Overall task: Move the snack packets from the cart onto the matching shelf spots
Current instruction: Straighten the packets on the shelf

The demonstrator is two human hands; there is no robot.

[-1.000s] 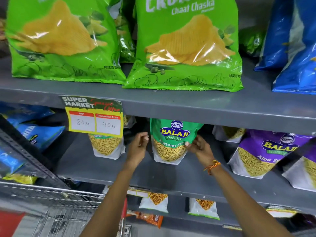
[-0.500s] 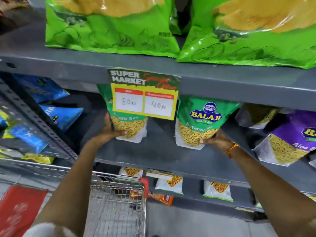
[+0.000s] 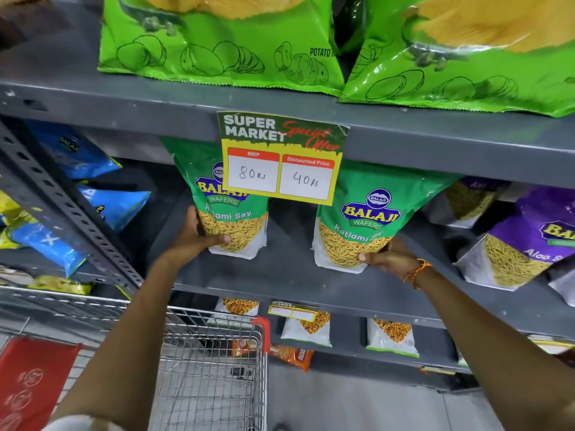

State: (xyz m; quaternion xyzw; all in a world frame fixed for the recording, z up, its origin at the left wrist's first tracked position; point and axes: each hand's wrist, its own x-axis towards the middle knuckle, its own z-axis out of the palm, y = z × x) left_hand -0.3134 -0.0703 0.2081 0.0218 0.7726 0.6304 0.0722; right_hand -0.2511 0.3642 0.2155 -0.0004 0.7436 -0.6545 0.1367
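Observation:
Two green Ratlami Sev packets stand upright on the grey middle shelf point(image 3: 280, 275). My left hand point(image 3: 194, 236) grips the lower left side of the left packet point(image 3: 233, 222), whose top is hidden behind a yellow price tag point(image 3: 281, 160). My right hand point(image 3: 389, 258) holds the bottom right corner of the right packet point(image 3: 357, 225). The wire cart point(image 3: 214, 368) stands below my left arm; I see no packets in its visible part.
Purple Aloo Sev packets point(image 3: 529, 244) stand at the right on the same shelf. Large green chip bags point(image 3: 224, 45) fill the shelf above. Blue packets point(image 3: 102, 203) lie left of a slotted upright point(image 3: 68, 209). Small packets line the shelf below. A red panel point(image 3: 28, 377) is at lower left.
A second ago both hands flanked the right packet. My left hand has since moved left and taken hold of the left packet. My view has shifted closer and leftward.

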